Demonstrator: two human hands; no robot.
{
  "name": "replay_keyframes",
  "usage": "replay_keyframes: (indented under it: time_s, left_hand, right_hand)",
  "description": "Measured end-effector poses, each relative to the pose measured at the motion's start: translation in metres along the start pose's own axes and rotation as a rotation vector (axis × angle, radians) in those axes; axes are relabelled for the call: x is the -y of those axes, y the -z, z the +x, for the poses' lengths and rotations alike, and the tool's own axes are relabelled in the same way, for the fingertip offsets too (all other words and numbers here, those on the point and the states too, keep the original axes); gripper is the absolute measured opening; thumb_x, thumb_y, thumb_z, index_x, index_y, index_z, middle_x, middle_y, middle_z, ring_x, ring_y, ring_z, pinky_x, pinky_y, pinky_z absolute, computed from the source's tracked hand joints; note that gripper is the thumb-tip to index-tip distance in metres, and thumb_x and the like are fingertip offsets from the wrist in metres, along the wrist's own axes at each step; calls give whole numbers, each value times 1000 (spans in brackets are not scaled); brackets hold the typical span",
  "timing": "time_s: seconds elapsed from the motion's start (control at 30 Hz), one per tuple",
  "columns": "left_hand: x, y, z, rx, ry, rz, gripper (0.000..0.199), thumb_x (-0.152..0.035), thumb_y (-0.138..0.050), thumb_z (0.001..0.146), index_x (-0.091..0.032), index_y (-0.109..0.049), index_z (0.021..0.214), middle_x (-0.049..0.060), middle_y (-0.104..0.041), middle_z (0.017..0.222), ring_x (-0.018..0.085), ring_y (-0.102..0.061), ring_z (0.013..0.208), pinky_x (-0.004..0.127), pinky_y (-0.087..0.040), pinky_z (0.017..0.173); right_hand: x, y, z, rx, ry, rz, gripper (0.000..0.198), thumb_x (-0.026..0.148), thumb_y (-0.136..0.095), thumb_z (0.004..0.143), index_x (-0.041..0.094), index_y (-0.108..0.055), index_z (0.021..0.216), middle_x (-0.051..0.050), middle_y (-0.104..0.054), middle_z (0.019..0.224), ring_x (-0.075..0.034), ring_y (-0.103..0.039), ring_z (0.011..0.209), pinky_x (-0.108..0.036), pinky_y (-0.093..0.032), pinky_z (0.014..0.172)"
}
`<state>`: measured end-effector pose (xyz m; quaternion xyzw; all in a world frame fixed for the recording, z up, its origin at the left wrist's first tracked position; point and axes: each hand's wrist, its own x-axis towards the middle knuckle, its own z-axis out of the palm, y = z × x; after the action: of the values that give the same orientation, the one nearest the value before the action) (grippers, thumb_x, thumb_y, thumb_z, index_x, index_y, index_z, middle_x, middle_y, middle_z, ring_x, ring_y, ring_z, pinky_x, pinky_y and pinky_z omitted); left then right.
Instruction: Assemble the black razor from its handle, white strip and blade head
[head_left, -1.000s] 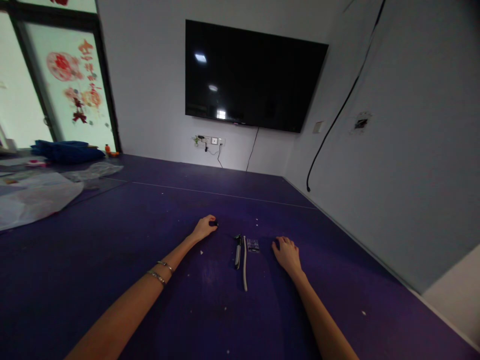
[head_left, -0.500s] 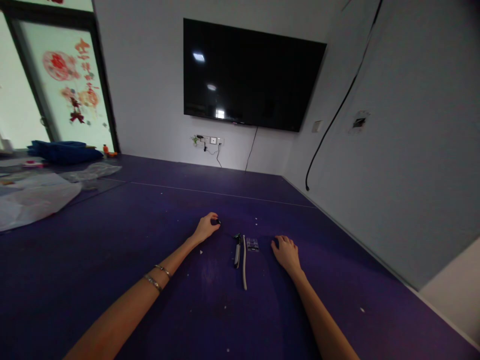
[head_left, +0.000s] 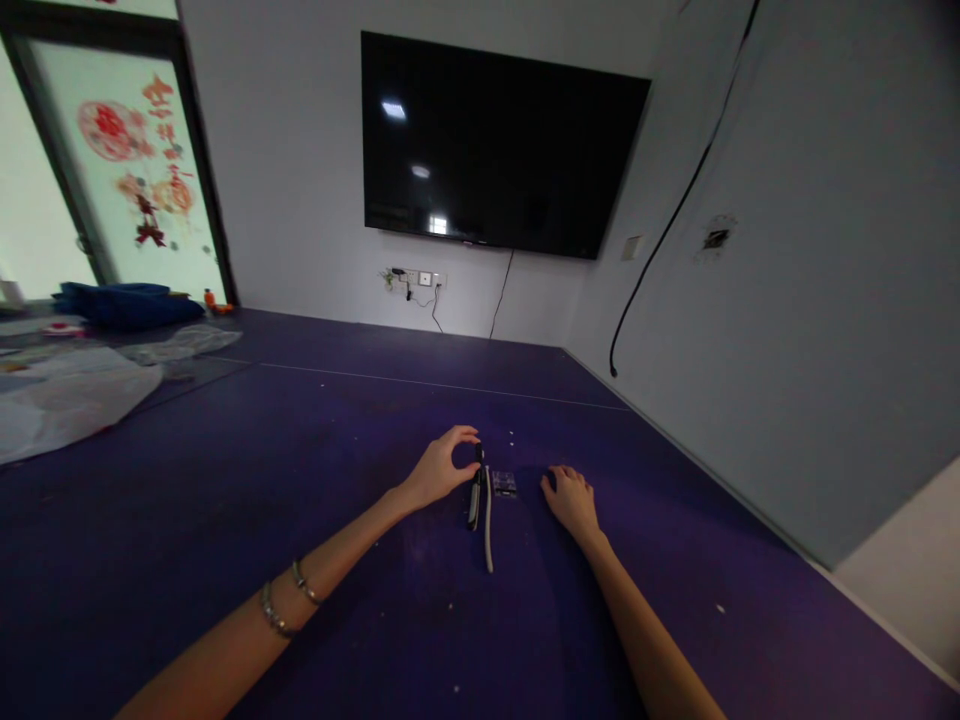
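Observation:
My left hand (head_left: pixel 441 468) pinches a small black piece (head_left: pixel 479 454) between its thumb and fingertips; its exact kind is too small to tell. Right below this piece lies a slim black-and-silver tool (head_left: pixel 474 502), its upper end partly covered by my thumb and the piece. Alongside it a thin whitish stick or tube (head_left: pixel 489 535) stretches toward me. A small clear packet (head_left: pixel 505 484) with dark markings lies just right of the stick's far end. My right hand (head_left: pixel 571 500) rests palm down on the purple surface, fingers loosely curved and holding nothing, to the right of the packet.
The purple surface (head_left: pixel 300 480) carries a few white scraps. Clear plastic sheeting (head_left: pixel 82 395) and a dark blue cloth (head_left: pixel 127 304) lie at the far left. A television (head_left: pixel 502 145) hangs on the back wall; a black cable (head_left: pixel 660 250) dangles along the right wall.
My left hand has moved right with the small black piece, from open surface to the far end of the black-and-silver tool. My right hand has stayed in place.

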<state>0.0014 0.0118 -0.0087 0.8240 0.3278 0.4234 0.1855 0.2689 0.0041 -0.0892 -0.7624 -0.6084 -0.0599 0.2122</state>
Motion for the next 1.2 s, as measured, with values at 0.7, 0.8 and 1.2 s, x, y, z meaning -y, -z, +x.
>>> replay_keyframes:
  time_s: [0.7,0.8,1.2]
  left_hand:
    - [-29,4,-14,58,-125,109,58,-22,-57,75,-20,-35,128,9,-55,122,24,-41,123,44,-27,105]
    - [-32,4,-15,64,-122,96,57,-22,-57,75,-20,-36,128,9,-56,122,24,-42,122,45,-28,104]
    - [-24,-4,-10,-44,137,-109,25,-31,-61,73,-18,-64,94,5,-67,98,20,-60,93,32,-45,83]
  right_hand:
    - [97,98,-9,534,-91,1360,33,21,-72,60,15,-66,91,-5,-70,75,-15,-65,68,-29,-52,70]
    - [98,96,-8,530,-63,1349,37,21,-73,56,15,-67,92,-3,-69,70,-14,-64,64,-29,-52,68]
    - [103,96,-9,364,-58,1463,30,26,-74,54,15,-69,81,-2,-67,72,-11,-60,64,-26,-49,68]
